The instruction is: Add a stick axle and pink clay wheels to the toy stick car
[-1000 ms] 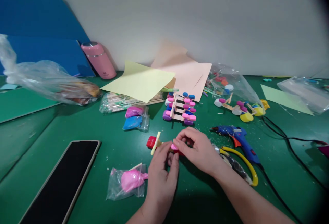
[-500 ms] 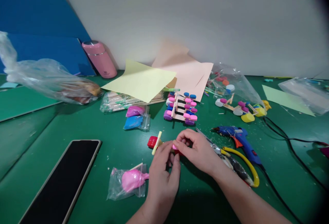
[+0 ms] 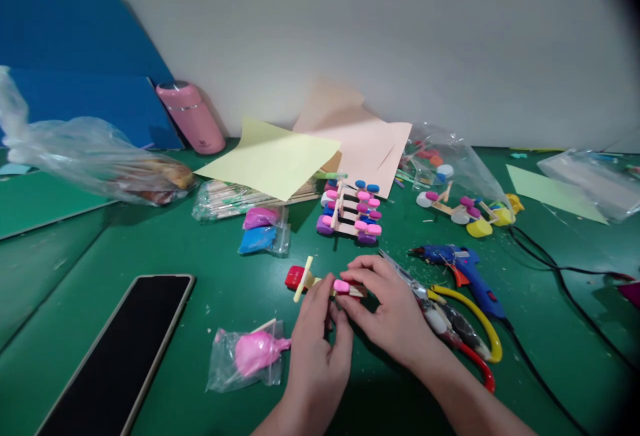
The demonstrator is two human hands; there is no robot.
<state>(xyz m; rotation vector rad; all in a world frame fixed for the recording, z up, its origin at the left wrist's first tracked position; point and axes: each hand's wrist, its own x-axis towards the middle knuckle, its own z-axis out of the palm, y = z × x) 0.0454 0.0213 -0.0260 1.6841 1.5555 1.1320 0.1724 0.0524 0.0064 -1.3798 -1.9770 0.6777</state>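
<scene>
A small toy car made of wooden sticks [image 3: 315,281] lies low over the table, with a red wheel [image 3: 295,278] at its left end and a pale upright stick [image 3: 303,279] beside it. My left hand [image 3: 320,346] is closed on the car's near side and hides part of it. A pink clay piece [image 3: 341,286] sits on the car's right part. Around that piece, my right hand [image 3: 385,299] has its thumb and forefinger on the car's right end. Left of my hands lies a plastic bag of pink clay [image 3: 260,353].
Similar stick cars [image 3: 350,213] stand behind my hands, with another [image 3: 460,209] farther right. A blue glue gun [image 3: 460,263] and yellow-handled pliers [image 3: 480,316] lie right. A phone [image 3: 120,356], clay packets [image 3: 257,239], paper sheets [image 3: 275,156] and a pink flask [image 3: 193,119] are also there.
My right fingers have spread a little and shifted, so the pink clay piece and the car's right end show more. A red handle has come into view by my right forearm.
</scene>
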